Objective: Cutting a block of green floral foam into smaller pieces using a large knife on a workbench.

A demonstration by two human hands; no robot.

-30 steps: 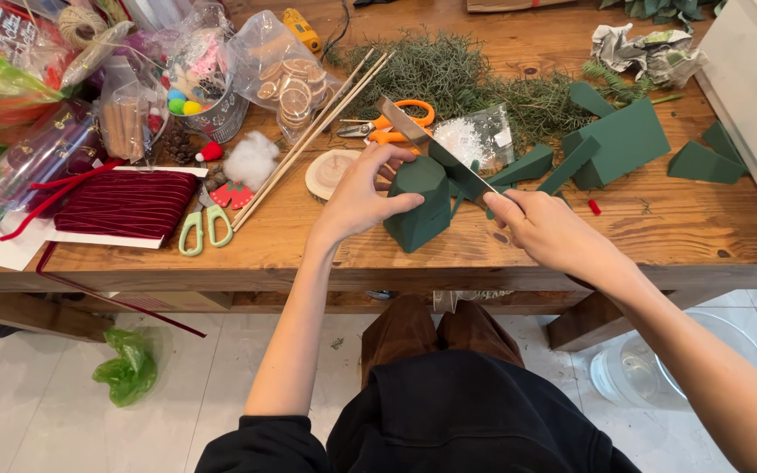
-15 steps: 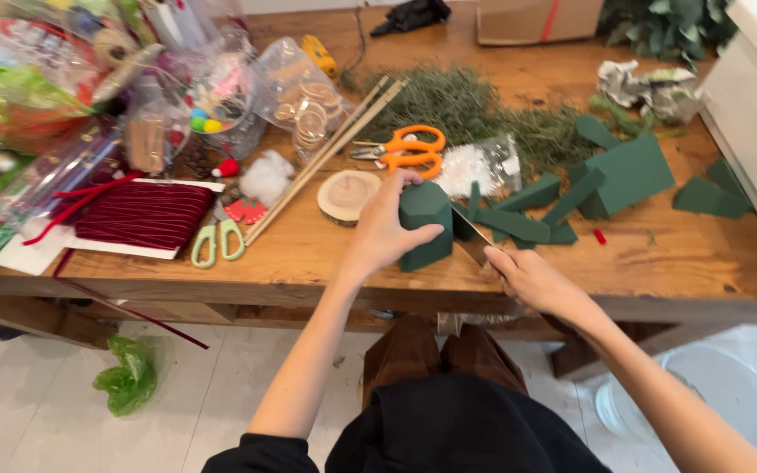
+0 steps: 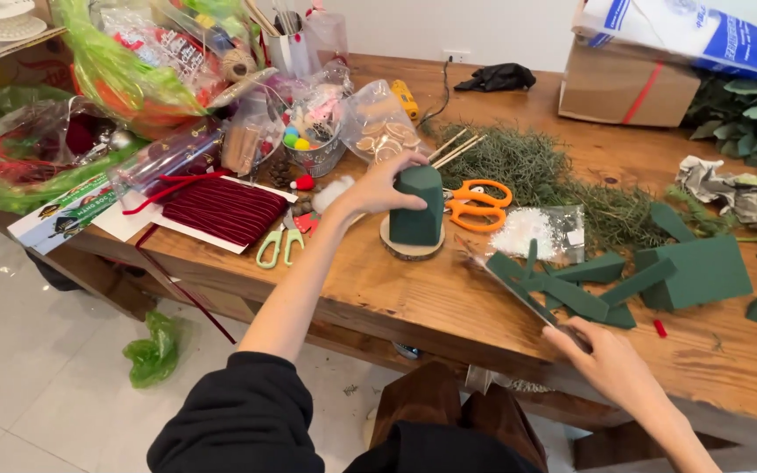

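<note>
My left hand [image 3: 385, 182] grips the top of a dark green foam block [image 3: 417, 208] trimmed to a rounded cone. The block stands upright on a round wooden slice [image 3: 409, 251] on the wooden table [image 3: 449, 298]. Lower right, near the table's front edge, my right hand [image 3: 604, 357] holds a long knife [image 3: 519, 285] by its handle, the blade pointing up-left over the table. Cut green foam offcuts [image 3: 571, 285] lie just beyond the blade, next to a larger green foam block [image 3: 703, 271].
Orange scissors [image 3: 475, 203] and a heap of green sprigs [image 3: 527, 171] lie behind the cone. Green-handled scissors [image 3: 278, 248], dark red ribbon [image 3: 221, 208], bags of craft bits [image 3: 317, 123] and a cardboard box [image 3: 628, 83] crowd the table. A green bag [image 3: 155, 350] lies on the floor.
My left hand carried the foam cone leftward and set it on the wooden slice. My right hand drew the knife away from the foam toward the table's front edge.
</note>
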